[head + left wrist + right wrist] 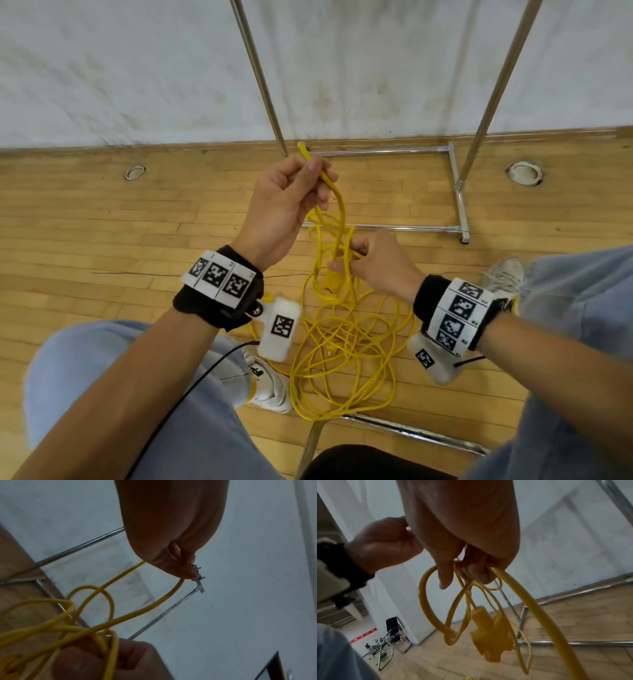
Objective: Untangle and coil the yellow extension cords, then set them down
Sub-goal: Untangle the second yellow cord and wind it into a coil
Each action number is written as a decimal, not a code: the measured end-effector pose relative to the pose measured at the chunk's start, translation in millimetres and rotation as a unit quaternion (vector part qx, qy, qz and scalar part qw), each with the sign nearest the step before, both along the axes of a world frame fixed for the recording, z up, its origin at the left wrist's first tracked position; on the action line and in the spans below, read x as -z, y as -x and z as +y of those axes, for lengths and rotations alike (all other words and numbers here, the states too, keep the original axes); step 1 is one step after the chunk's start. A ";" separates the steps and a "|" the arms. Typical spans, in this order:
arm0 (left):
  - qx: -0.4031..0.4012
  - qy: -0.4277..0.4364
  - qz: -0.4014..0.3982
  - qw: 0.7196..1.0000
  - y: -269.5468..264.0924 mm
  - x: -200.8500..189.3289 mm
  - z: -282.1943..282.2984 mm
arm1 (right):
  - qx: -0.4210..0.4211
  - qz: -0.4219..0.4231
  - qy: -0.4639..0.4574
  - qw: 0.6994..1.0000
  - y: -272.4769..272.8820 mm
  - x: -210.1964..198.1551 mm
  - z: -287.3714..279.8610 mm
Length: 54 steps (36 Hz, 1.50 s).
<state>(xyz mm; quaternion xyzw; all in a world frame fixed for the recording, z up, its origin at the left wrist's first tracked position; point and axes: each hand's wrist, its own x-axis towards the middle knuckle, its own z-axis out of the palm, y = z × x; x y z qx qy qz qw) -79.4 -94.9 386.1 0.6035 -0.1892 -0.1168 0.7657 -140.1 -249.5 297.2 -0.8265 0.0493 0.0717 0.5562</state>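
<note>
Head view: right hand (380, 267) hides where tangled yellow cords (342, 342) cross.

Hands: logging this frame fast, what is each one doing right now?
Left hand: closed, pinching one end of the yellow cord, held up.
Right hand: closed, gripping several strands of the cord tangle lower down.
</note>
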 end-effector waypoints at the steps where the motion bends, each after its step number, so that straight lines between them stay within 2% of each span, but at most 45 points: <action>1: 0.009 0.003 0.000 1.000 -0.4 -0.4 1.4 | 0.010 0.000 -0.003 1.000 0.1 0.0 2.6; 7: -0.001 -0.049 -0.005 0.999 -2.1 -3.1 9.6 | 0.022 0.016 -0.012 1.000 -5.9 -12.4 -2.8; 10: -0.043 -0.160 0.022 0.986 -4.0 4.5 12.9 | 0.038 0.029 -0.072 0.996 -6.4 -29.5 -11.2; 13: 0.004 -0.303 0.030 0.952 0.0 19.3 15.6 | 0.042 0.014 -0.111 0.993 -7.3 -46.5 -18.5; 17: 0.067 -0.376 -0.063 0.922 10.0 40.5 8.1 | 0.052 0.021 -0.170 0.984 -11.9 -54.6 -25.4; 20: 0.051 -0.403 -0.129 0.905 12.3 55.4 -0.7 | 0.046 0.061 -0.226 0.971 -13.3 -57.0 -27.5; 24: 0.038 -0.380 -0.162 0.910 11.3 61.2 -6.2 | 0.041 0.074 -0.239 0.967 -12.8 -59.1 -31.3; 27: 0.053 -0.361 -0.167 0.916 11.1 59.8 -9.7 | 0.046 0.079 -0.238 0.967 -12.2 -60.7 -35.4; 30: 0.033 -0.347 -0.170 0.922 13.0 60.0 -11.6 | 0.036 0.073 -0.247 0.965 -11.2 -63.3 -41.5; 32: 0.000 -0.338 -0.169 0.926 13.0 57.3 -12.3 | 0.034 0.056 -0.239 0.969 -10.9 -63.6 -43.4; 34: -0.067 -0.322 -0.152 0.932 9.1 51.3 -11.0 | 0.036 0.030 -0.190 0.981 -9.2 -64.7 -44.3; 37: -0.165 -0.248 -0.088 0.951 -0.6 35.8 -4.7 | 0.013 0.002 -0.095 0.995 -3.1 -59.0 -44.3; 41: -0.208 -0.123 -0.001 0.970 -12.8 9.9 10.5 | -0.005 0.042 -0.057 0.997 3.0 -40.4 -33.3; 46: -0.265 -0.036 0.103 0.958 -30.3 5.3 31.6 | 0.012 0.070 -0.046 0.996 3.2 -34.8 -20.2; 51: -0.202 -0.008 0.223 0.954 -44.8 29.2 42.6 | 0.004 0.027 -0.116 0.993 4.9 -55.0 -22.2; 54: -0.170 -0.022 0.300 0.938 -55.1 46.3 43.6 | 0.002 0.030 -0.136 0.990 3.7 -62.3 -24.9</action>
